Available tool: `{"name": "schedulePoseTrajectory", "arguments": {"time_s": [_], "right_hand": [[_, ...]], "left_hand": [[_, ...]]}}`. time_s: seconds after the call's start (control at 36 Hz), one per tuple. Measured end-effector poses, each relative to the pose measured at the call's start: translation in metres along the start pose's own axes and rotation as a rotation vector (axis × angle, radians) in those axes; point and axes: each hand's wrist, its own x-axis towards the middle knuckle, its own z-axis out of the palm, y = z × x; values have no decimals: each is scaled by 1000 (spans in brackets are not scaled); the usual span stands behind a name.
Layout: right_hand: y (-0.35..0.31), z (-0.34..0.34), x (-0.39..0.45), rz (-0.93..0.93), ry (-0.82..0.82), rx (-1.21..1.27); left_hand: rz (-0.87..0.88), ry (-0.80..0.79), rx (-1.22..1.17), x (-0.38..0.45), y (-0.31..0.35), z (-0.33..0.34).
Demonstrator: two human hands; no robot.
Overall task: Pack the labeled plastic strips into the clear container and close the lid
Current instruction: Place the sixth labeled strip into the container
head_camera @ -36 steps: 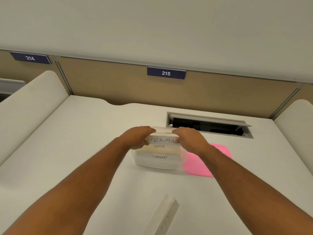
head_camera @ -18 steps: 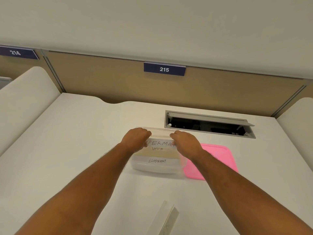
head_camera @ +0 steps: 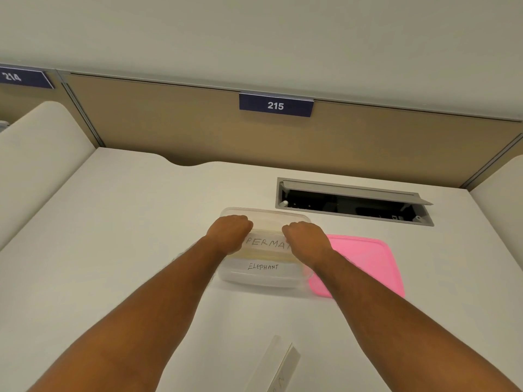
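A clear container (head_camera: 261, 278) sits mid-desk with labeled strips stacked inside. The top strip (head_camera: 266, 243) reads "PERMA" between my hands; a lower strip (head_camera: 263, 266) reads "ELEPHANT" through the front wall. My left hand (head_camera: 230, 233) curls over the strip's left end, and my right hand (head_camera: 305, 240) curls over its right end, both inside the container's rim. The pink lid (head_camera: 365, 264) lies flat on the desk, touching the container's right side. More white strips (head_camera: 278, 369) lie near the desk's front edge.
An open cable hatch (head_camera: 353, 200) is set in the desk behind the container. A tan partition with a "215" sign (head_camera: 276, 105) backs the white desk (head_camera: 113, 236). Rounded white dividers stand at left (head_camera: 36, 154) and right.
My hands have pushed the "PERMA" strip lower into the container, covering the strip beneath it. The camera shifted slightly to the right.
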Motion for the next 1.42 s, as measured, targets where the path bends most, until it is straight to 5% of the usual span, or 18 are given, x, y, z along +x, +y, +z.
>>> {"name": "schedulePoseTrajectory", "arguments": {"time_s": [0.28, 0.67, 0.97, 1.11, 1.33, 1.42], "right_hand": [[-2, -5, -6, -13, 19, 45], [-32, -3, -52, -103, 376, 174], [-47, -6, -101, -215, 546, 156], [-48, 0, -121, -265, 365, 181], [-49, -1, -151, -39, -428, 661], [-48, 8, -159, 3, -587, 716]], "left_hand": [[-7, 29, 2, -8, 5, -7], [55, 357, -119, -47, 30, -17], [147, 455, -223, -86, 68, -22], [157, 453, -230, -103, 83, -18], [192, 391, -294, -133, 102, -7], [195, 344, -317, -139, 104, -3]]}}
